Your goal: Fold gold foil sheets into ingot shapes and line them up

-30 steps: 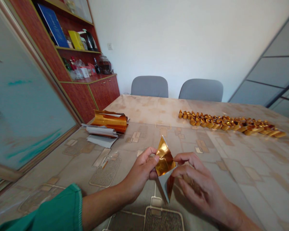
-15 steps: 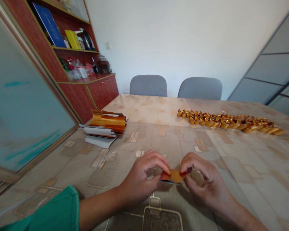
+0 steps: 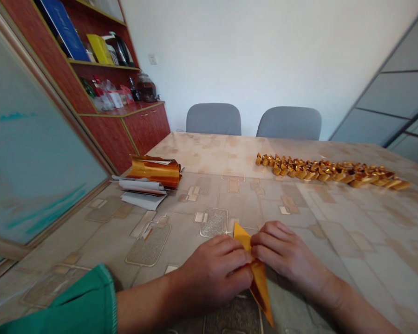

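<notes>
A piece of gold foil paper (image 3: 261, 285), folded into a long narrow shape with pointed ends, is between my hands just over the patterned tablecloth. My left hand (image 3: 218, 269) is closed on its left side near the middle. From the right, my right hand (image 3: 287, 257) pinches the same part, fingertips close to those of the left. Both thumbs are mostly hidden. One tip of the paper points away from me, the other toward the table's near side.
Rolled gold and grey paper sheets (image 3: 155, 172) lie at the left of the table (image 3: 209, 190). Rows of folded gold paper pieces (image 3: 327, 171) stand at the back right. Two grey chairs (image 3: 213, 119) are behind the table; a red cabinet (image 3: 125, 125) stands at the left.
The gold paper, earlier short and held sideways at its two ends, now shows as a long piece pointing away from me. My hands have come together at its middle. The view has shifted slightly.
</notes>
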Demonstrator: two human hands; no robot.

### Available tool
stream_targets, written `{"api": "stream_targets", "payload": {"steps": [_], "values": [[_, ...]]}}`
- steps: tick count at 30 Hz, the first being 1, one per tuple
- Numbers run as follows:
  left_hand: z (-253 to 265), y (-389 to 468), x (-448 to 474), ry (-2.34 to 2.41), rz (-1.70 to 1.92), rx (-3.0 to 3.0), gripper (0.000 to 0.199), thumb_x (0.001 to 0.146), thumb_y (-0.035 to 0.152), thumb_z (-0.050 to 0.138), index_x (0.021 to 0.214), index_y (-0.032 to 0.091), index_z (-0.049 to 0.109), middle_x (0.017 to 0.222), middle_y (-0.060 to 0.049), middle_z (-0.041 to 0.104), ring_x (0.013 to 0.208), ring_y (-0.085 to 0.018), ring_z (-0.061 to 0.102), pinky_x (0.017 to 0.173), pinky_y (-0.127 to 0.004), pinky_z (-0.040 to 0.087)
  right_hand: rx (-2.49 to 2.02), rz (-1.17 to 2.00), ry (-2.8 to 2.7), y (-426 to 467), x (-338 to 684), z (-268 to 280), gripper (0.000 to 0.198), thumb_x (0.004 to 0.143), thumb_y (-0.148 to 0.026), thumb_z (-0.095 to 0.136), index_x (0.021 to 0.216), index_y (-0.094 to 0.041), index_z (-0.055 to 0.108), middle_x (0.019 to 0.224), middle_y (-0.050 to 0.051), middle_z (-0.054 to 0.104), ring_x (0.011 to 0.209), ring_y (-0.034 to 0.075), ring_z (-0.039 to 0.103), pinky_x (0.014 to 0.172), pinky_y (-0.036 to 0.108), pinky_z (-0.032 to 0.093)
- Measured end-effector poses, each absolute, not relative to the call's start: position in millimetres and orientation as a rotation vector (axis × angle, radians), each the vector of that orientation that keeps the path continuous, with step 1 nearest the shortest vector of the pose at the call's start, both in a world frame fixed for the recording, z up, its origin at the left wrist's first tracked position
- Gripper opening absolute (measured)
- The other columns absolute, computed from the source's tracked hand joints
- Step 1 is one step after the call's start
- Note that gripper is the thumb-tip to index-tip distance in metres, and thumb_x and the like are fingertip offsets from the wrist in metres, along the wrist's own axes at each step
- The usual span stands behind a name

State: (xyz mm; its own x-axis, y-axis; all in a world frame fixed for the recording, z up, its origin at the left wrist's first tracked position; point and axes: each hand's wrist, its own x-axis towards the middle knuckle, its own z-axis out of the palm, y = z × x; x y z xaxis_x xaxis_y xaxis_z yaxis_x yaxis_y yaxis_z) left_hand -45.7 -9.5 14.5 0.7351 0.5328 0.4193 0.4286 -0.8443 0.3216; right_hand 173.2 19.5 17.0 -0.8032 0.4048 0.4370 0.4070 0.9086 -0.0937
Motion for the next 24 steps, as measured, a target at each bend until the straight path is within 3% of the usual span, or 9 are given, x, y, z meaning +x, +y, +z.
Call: {"api": "stream_targets", "payload": {"steps": [8,12,16,20,24], "values": [[-3,-9,-47,0.758,0.654,2.897,0.019,0.099,0.019,0.047,0.091,0.018,0.064,0.087,-0.006,0.066,0.08,-0.02,0.058,0.074,-0.032,0.045,-0.704,0.3,-2.749,21,172,18,0.016,0.1,-0.016,0.052,0.09,-0.019,0.064,0.093,0.003,0.067,0.089,0.02,0.056,0.081,0.036,0.044],[-6,-14,-44,0.828,0.641,2.936,0.017,0.099,0.02,0.048,0.092,0.018,0.064,0.088,-0.006,0.067,0.081,-0.02,0.058,0.07,-0.031,0.046,-0.721,0.467,-2.674,16,172,32,0.021,0.097,-0.01,0.049,0.095,-0.02,0.067,0.094,0.004,0.069,0.089,0.02,0.059,0.084,0.037,0.045],[-12,-21,-36,0.974,0.731,2.936,0.015,0.097,0.019,0.05,0.088,0.016,0.063,0.087,-0.006,0.067,0.075,-0.021,0.057,0.062,-0.031,0.045,-0.796,0.624,-2.63,9,172,46,0.003,0.094,-0.021,0.059,0.093,-0.021,0.062,0.092,0.003,0.069,0.089,0.021,0.06,0.094,0.043,0.043],[-13,-22,-27,1.047,0.763,2.894,0.017,0.097,0.021,0.051,0.087,0.016,0.063,0.084,-0.007,0.068,0.071,-0.021,0.057,0.06,-0.031,0.044,-0.925,0.692,-2.58,2,172,45,0.018,0.085,-0.024,0.072,0.094,-0.022,0.057,0.095,0.002,0.066,0.094,0.022,0.06,0.107,0.049,0.034],[-1,-13,-32,0.988,0.664,2.765,0.013,0.094,0.025,0.055,0.094,0.017,0.065,0.092,-0.007,0.07,0.082,-0.022,0.061,0.072,-0.034,0.049,-0.93,0.64,-2.576,-1,172,38,0.014,0.085,-0.015,0.066,0.091,-0.022,0.056,0.094,0.002,0.067,0.094,0.022,0.06,0.109,0.051,0.034]]}}
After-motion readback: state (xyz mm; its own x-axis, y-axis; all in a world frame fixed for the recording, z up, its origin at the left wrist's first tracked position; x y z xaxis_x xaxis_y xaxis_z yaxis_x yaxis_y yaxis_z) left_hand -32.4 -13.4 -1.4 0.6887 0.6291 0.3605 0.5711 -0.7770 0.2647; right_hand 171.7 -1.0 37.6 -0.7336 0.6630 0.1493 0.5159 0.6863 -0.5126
